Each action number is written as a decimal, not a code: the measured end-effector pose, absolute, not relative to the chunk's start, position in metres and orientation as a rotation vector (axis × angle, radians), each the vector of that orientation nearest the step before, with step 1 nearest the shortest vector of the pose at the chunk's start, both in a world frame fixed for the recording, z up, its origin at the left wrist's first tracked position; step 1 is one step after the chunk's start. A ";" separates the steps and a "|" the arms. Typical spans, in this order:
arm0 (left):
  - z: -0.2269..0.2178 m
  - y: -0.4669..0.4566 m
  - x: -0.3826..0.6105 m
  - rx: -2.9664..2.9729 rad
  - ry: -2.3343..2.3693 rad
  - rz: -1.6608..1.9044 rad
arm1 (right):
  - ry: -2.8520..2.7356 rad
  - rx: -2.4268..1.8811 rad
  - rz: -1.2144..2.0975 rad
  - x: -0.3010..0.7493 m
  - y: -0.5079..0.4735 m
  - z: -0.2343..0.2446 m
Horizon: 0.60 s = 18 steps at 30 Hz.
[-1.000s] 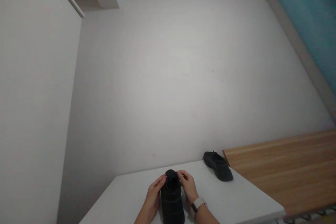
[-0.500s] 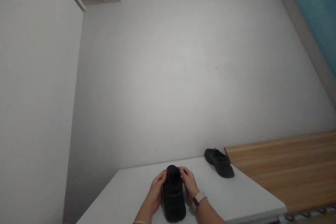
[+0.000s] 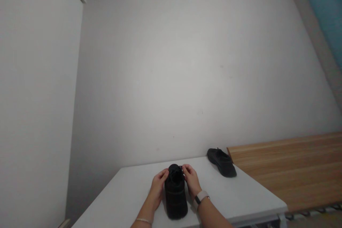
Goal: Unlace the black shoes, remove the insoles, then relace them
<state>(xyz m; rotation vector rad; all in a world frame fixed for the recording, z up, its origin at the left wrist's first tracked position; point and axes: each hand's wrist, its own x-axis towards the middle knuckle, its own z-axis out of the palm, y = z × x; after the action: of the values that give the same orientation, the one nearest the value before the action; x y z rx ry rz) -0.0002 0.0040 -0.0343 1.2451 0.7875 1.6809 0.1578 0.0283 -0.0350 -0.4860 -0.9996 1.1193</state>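
A black lace-up shoe stands on the white table, its heel toward me and its toe toward the wall. My left hand is at the shoe's left side near the laces, thumb and fingertips pinched together. On the other side, my right hand pinches at the laces in the same way, with a pale-banded watch on the wrist. Dark shoelaces lie between the two hands, hard to make out against the black shoe.
A second black shoe rests at the table's back right corner, near the wall. Beyond it is a wood-grain surface. A white panel rises on the left, and something teal hangs at the upper right.
The view has tilted slightly, so the table and shoes sit a little higher. Both hands stay at the laces, now slightly apart from the shoe's middle, with the laces lying flatter.
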 end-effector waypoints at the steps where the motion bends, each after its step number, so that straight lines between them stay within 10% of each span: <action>1: -0.034 0.005 -0.001 1.258 0.825 1.723 | -0.993 -0.488 1.107 0.158 0.028 -0.034; 18: -0.031 -0.001 -0.001 1.292 0.889 1.739 | -0.970 -0.502 1.194 0.162 0.026 -0.034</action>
<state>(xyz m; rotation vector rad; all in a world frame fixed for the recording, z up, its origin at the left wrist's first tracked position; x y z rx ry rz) -0.0008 -0.0011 -0.0306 1.2919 0.8893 1.7388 0.1620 0.0257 -0.0344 -0.5024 -0.9705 1.1942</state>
